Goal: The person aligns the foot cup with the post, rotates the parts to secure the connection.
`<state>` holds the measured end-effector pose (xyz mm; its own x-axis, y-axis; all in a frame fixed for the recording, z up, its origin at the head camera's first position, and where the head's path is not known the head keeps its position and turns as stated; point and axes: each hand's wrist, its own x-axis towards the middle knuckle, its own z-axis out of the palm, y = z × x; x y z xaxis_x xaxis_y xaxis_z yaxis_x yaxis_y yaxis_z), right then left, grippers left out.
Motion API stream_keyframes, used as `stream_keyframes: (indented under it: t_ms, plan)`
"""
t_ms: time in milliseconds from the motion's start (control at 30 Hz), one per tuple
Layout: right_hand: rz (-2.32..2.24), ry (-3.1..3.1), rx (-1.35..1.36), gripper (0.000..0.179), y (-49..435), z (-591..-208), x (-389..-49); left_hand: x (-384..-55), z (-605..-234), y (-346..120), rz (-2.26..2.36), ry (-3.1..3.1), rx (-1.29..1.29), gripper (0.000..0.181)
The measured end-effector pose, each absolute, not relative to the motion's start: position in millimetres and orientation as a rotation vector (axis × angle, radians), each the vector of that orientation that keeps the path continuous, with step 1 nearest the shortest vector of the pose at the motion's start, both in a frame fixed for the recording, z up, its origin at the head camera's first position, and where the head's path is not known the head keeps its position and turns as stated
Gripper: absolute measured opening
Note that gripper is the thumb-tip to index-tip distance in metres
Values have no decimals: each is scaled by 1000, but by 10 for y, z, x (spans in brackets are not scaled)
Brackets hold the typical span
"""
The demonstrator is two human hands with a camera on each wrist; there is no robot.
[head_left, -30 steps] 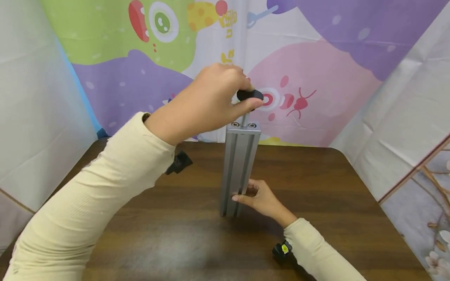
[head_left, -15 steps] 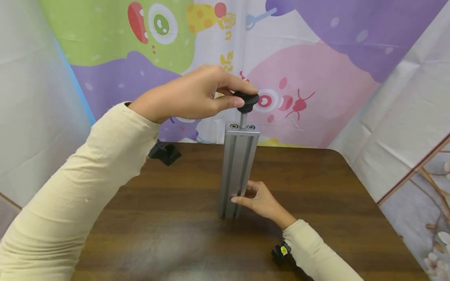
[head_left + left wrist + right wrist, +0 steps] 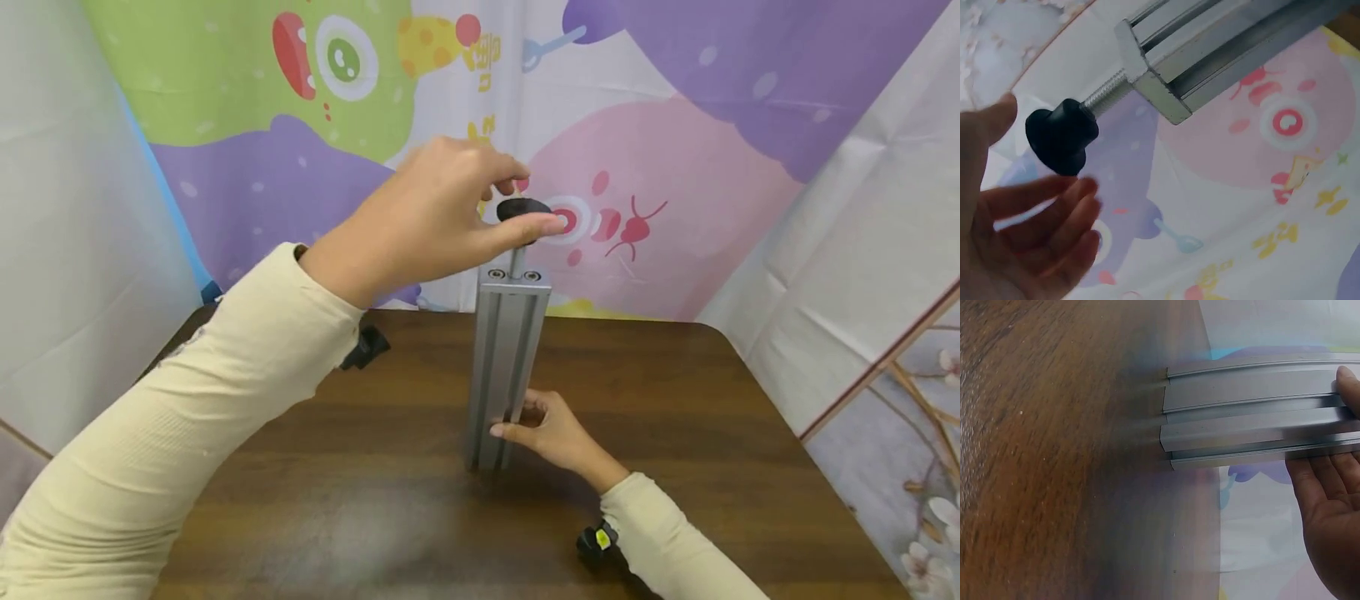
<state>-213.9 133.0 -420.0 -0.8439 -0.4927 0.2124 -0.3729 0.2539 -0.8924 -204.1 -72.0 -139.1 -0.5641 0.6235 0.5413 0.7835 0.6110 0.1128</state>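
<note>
A silver slotted aluminium profile (image 3: 504,367) stands upright on the table. From its capped top rises a threaded rod (image 3: 1109,94) that carries a black knob (image 3: 1063,134). My left hand (image 3: 427,225) is at the knob, its thumb and loosely bent fingers on opposite sides. In the left wrist view, gaps show between the knob and both the thumb and the fingers. Low on the profile, my right hand (image 3: 561,429) grips it from the right, thumb on the front face and fingers on the far side. The right wrist view shows the profile's lower end at the tabletop.
The dark wooden table (image 3: 337,475) has its back edge close to a colourful cartoon curtain (image 3: 637,133). White cloth sides (image 3: 840,233) flank it left and right. Black wrist devices hang under both sleeves, the right one (image 3: 596,542) just above the table.
My left hand swings back from the knob, fingers pinching it half a second ago and now loosened around it with the thumb farther forward. The right hand keeps its grip on the profile.
</note>
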Motion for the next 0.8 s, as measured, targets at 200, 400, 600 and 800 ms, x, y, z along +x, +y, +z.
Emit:
stream_keyframes:
  t_ms: [200, 400, 600, 800]
  plan:
    - [-1678, 2393, -828, 19, 1323, -4210, -2136, -1983, -1426, -645, -318, -2305, -939, 59]
    - [-1666, 2402, -818, 20, 1324, -4214, -2127, -2005, -1396, -669, -402, -2380, -1027, 39]
    - [-1666, 2421, -817, 19, 1328, -4197, -2136, -2141, -1335, -793, -657, -2525, -1249, 35]
    - [-1663, 2394, -814, 20, 1322, -4194, -2149, -2147, -1340, -791, -729, -2573, -1239, 42]
